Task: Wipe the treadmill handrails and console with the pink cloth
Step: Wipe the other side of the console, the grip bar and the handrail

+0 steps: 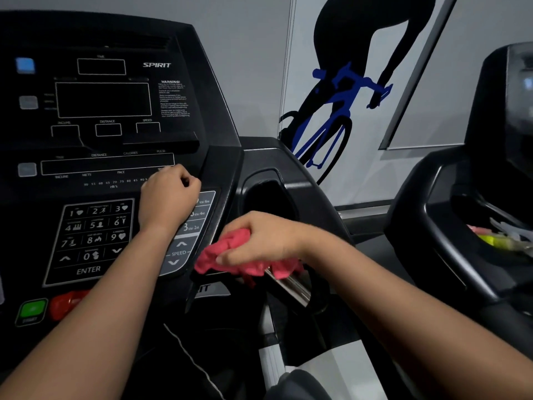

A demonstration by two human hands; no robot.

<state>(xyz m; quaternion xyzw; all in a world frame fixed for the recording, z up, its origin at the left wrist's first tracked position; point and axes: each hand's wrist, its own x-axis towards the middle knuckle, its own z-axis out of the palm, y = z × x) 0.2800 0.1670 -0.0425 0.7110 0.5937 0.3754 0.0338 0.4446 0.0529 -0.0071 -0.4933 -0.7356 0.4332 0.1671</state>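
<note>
— Nearest the lens, what does the right hand (pixel 264 241) do?
— Its fingers (pixel 230 256) curl around the bunched pink cloth (pixel 230 255), pressing it on the metal handrail (pixel 291 284) at the console's (pixel 115 111) lower right corner.
— And the left hand (pixel 168 197)?
— A closed fist, holding nothing visible, resting beside the number keypad (pixel 92 235), partly over the speed buttons (pixel 178 252).

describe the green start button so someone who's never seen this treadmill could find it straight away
Start at the black treadmill console with the number keypad. Drop below the keypad's lower left corner to the console's bottom edge: the green start button sits there, just left of a red button. It is the only green control on the panel.
</note>
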